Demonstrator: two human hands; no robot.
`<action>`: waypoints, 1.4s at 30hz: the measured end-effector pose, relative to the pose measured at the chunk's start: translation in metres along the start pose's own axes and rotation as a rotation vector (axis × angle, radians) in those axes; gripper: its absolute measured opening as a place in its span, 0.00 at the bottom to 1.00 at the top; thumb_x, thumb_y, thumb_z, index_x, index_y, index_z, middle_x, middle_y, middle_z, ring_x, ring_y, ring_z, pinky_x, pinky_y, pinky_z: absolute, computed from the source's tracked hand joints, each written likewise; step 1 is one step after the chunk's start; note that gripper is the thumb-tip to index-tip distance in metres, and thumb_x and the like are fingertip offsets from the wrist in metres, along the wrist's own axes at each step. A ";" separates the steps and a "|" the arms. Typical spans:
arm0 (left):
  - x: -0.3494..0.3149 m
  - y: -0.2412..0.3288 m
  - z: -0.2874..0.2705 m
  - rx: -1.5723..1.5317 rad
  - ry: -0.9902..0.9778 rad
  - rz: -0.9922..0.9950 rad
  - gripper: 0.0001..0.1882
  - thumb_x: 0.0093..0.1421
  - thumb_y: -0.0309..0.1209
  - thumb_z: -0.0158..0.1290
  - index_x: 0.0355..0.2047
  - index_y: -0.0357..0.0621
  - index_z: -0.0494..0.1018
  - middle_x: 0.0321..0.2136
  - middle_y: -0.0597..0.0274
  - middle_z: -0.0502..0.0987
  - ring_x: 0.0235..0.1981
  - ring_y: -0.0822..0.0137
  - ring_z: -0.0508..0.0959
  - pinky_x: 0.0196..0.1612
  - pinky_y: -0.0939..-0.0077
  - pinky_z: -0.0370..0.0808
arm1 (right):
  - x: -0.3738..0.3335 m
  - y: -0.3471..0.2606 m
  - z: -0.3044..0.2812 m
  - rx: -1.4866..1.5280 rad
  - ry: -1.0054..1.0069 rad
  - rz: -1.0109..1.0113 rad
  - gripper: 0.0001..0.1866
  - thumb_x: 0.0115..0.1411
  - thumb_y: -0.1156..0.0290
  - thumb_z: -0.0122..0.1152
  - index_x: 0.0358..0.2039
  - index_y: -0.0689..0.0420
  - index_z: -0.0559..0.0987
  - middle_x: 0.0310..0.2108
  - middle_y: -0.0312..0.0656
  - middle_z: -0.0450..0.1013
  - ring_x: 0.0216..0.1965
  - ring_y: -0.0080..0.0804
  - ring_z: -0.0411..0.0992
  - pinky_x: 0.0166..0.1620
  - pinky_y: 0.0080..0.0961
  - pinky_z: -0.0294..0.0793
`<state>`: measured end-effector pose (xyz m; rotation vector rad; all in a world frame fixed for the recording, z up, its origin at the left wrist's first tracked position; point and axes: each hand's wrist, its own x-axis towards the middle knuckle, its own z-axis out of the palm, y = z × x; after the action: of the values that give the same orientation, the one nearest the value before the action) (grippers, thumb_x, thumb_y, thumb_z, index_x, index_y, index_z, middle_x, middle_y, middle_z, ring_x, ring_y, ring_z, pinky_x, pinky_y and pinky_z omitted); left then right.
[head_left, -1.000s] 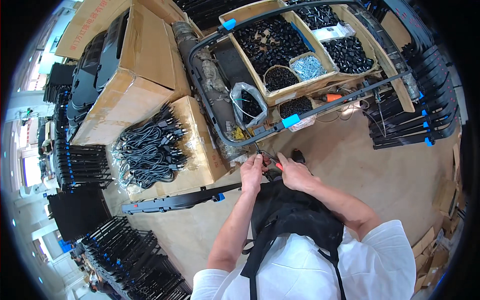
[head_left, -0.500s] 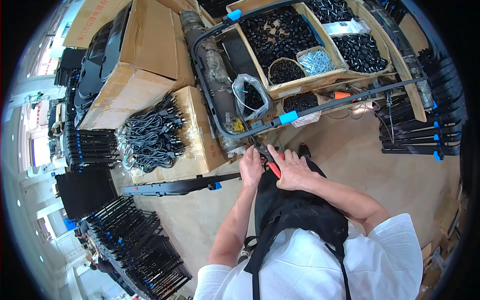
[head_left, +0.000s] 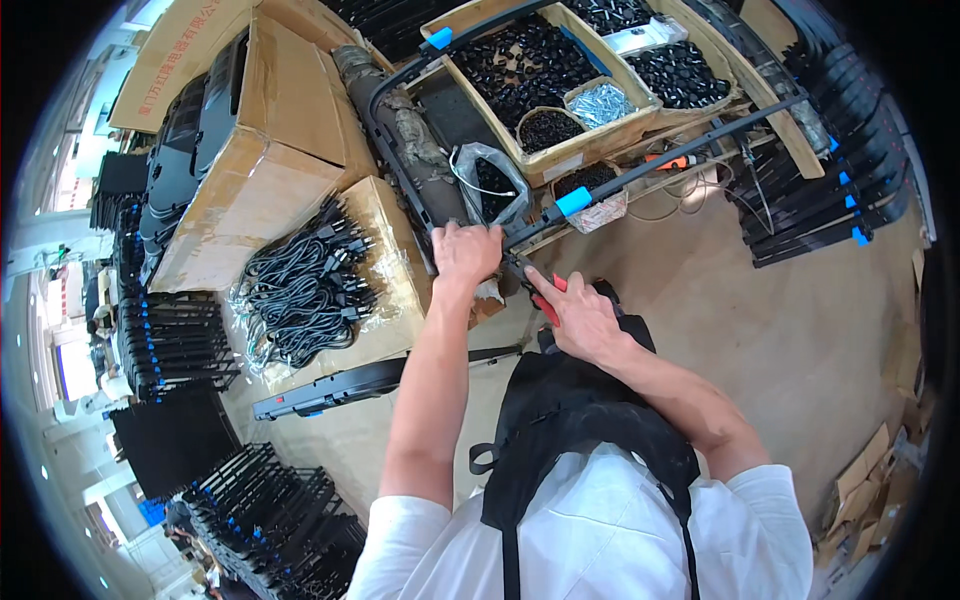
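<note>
Pale floor (head_left: 720, 320) spreads beneath the black frame (head_left: 650, 169), whose near corner lies under your left hand (head_left: 466, 252); its fingertips are hidden, so what they pinch can't be told. Your right hand (head_left: 585, 312) closes around the red-handled pliers (head_left: 546, 309) just beside that corner, and if your hold slackened, they could slip and scratch the frame.

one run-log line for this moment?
left hand: on black frame | right hand: holds red-handled tool | nearby: black cables on carton
</note>
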<state>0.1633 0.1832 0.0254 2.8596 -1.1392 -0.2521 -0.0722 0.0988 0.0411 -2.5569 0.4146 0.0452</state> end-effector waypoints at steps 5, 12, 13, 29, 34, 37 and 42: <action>0.013 0.002 0.013 -0.307 -0.127 0.032 0.24 0.73 0.48 0.46 0.36 0.40 0.80 0.39 0.40 0.84 0.48 0.38 0.82 0.51 0.46 0.76 | 0.001 -0.016 0.009 -0.046 0.023 0.114 0.46 0.58 0.74 0.64 0.77 0.37 0.61 0.40 0.56 0.69 0.35 0.57 0.79 0.35 0.46 0.83; 0.015 0.005 0.024 -0.293 0.001 -0.058 0.24 0.72 0.48 0.45 0.38 0.40 0.81 0.40 0.37 0.84 0.45 0.36 0.83 0.52 0.44 0.77 | 0.010 -0.050 0.030 -0.105 0.066 0.232 0.47 0.56 0.74 0.64 0.77 0.43 0.60 0.42 0.56 0.68 0.38 0.53 0.77 0.36 0.44 0.84; 0.016 0.006 0.025 -0.301 0.002 -0.101 0.25 0.72 0.48 0.45 0.38 0.40 0.82 0.40 0.38 0.84 0.45 0.36 0.83 0.52 0.45 0.77 | 0.011 -0.055 0.030 -0.126 0.039 0.260 0.47 0.56 0.73 0.64 0.77 0.44 0.60 0.42 0.55 0.68 0.39 0.52 0.77 0.37 0.44 0.84; 0.018 0.011 0.026 -0.395 0.070 -0.184 0.25 0.69 0.49 0.48 0.33 0.39 0.82 0.38 0.39 0.84 0.44 0.37 0.83 0.51 0.45 0.77 | 0.019 0.051 0.074 1.978 -0.416 0.269 0.53 0.53 0.78 0.63 0.80 0.44 0.55 0.40 0.32 0.71 0.32 0.16 0.68 0.36 0.15 0.69; 0.022 0.022 0.026 -0.391 0.043 -0.209 0.25 0.69 0.49 0.48 0.32 0.38 0.82 0.37 0.38 0.84 0.43 0.37 0.83 0.50 0.45 0.77 | 0.019 0.064 0.060 0.922 -0.281 0.315 0.41 0.59 0.74 0.55 0.76 0.55 0.61 0.46 0.48 0.77 0.42 0.40 0.78 0.43 0.34 0.77; 0.021 0.009 0.027 -0.369 0.069 -0.245 0.25 0.69 0.49 0.48 0.32 0.39 0.82 0.37 0.38 0.84 0.43 0.37 0.83 0.50 0.45 0.77 | 0.027 0.029 -0.003 0.441 -0.404 0.296 0.28 0.60 0.73 0.50 0.62 0.58 0.73 0.42 0.63 0.77 0.47 0.60 0.77 0.51 0.48 0.75; 0.023 0.023 0.026 -0.356 0.078 -0.218 0.24 0.69 0.49 0.49 0.34 0.40 0.83 0.36 0.38 0.84 0.41 0.36 0.84 0.48 0.44 0.78 | 0.012 0.095 0.044 0.424 -0.325 0.547 0.20 0.61 0.61 0.56 0.48 0.62 0.77 0.47 0.64 0.78 0.52 0.62 0.77 0.55 0.51 0.74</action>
<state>0.1599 0.1516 -0.0010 2.6432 -0.6861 -0.3136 -0.0868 0.0420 -0.0461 -1.9157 0.8746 0.5073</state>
